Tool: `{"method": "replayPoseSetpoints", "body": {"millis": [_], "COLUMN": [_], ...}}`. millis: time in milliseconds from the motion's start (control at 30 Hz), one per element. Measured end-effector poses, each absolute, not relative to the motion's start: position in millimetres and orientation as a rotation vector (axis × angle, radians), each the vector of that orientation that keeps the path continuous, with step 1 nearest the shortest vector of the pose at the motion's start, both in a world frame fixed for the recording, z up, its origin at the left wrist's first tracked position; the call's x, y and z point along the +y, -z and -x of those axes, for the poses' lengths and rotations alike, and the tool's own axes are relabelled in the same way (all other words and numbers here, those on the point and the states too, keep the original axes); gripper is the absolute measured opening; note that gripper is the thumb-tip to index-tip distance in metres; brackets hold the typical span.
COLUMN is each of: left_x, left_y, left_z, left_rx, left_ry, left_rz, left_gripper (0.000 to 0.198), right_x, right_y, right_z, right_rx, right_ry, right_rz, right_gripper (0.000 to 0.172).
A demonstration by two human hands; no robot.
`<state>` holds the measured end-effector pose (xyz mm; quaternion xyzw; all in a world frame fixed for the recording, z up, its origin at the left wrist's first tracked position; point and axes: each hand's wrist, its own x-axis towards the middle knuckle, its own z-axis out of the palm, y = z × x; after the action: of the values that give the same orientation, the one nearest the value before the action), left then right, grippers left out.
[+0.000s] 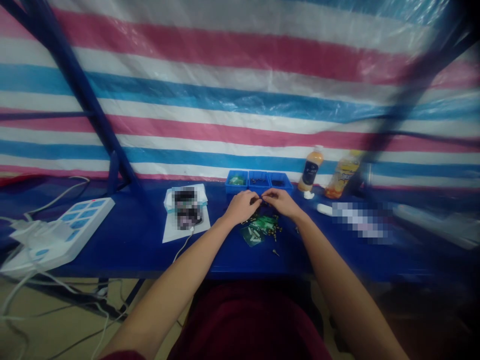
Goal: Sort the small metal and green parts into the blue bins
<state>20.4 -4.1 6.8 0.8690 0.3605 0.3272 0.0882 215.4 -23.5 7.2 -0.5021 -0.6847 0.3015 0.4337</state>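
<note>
Small metal fasteners (pixel 268 223), some brass-coloured and some dark, lie scattered around flat green pieces (pixel 252 236) on the blue desk (pixel 127 250) (too tiny to count). At far left, a white power strip (pixel 84 225) with rows of blue panels sits on the desk. Next comes a white paper sheet (pixel 174 232) under a blurred package (pixel 186 207). The left hand (pixel 242 206) and right hand (pixel 281 202) meet above the fasteners, fingertips together; what their grip holds is too small to tell. Behind them stand three blue plastic trays (pixel 258 182), then a dark-labelled bottle (pixel 310 172) and a yellow-labelled bottle (pixel 343 175), both with unreadable labels.
</note>
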Motion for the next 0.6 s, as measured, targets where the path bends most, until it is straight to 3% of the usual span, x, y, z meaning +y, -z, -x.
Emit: {"method": "replayPoseSetpoints", "body": {"millis": [600], "left_x": [-5.7], "left_y": [-8.5], "left_z": [-19.9], "left_rx": [1.070], "left_ry": [-0.970], "left_rz": [-2.584], "left_gripper": [0.026], "right_x": [-26.9], "right_y": [-12.9], "right_z": [-212.0], "right_rx": [-1.629], "right_ry": [-0.791], "right_rz": [1.282], "right_gripper": [0.044]}}
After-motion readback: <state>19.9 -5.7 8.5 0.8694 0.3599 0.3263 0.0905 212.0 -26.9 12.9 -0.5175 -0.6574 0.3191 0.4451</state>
